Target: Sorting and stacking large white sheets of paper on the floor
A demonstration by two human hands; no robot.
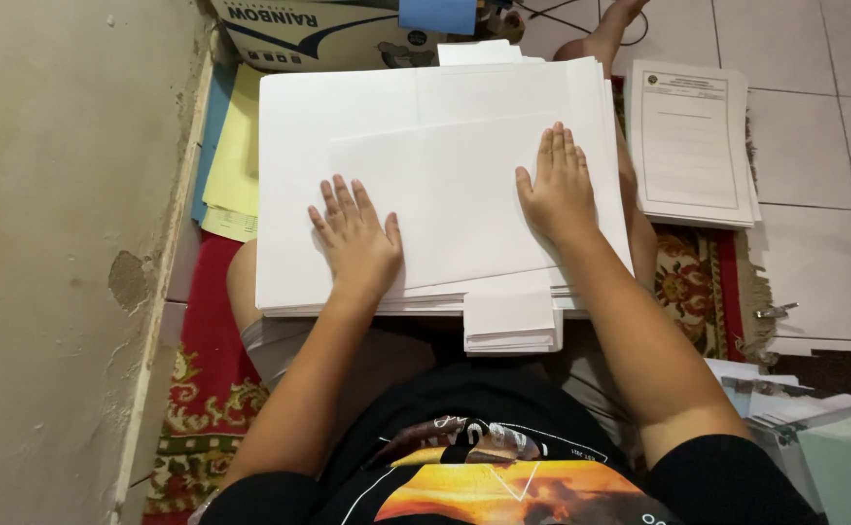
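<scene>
Tiled floor and red carpet (202, 389) surround you; your left hand (355, 238) and right hand (560, 190) lie open, flat on the top sheet (445, 204). Press evenly, squaring it with the paper stack (299, 282) beneath your palms.

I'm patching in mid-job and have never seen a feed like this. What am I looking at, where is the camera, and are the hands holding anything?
There is no machine here: this is one picture from a camera worn on a person's head, looking down at their own lap as they sit on the floor. A thick stack of white paper rests across their legs. The left hand and the right hand both lie flat, fingers spread, on the top sheet, which sits slightly askew on the stack. Neither hand grips anything; they only press down. A smaller pile of white sheets pokes out from under the near edge. On the tiled floor to the right lies a pile of printed forms. To the left, by the wall, are yellow and blue sheets. A red patterned rug lies underneath, and a cardboard box sits at the top.
</scene>
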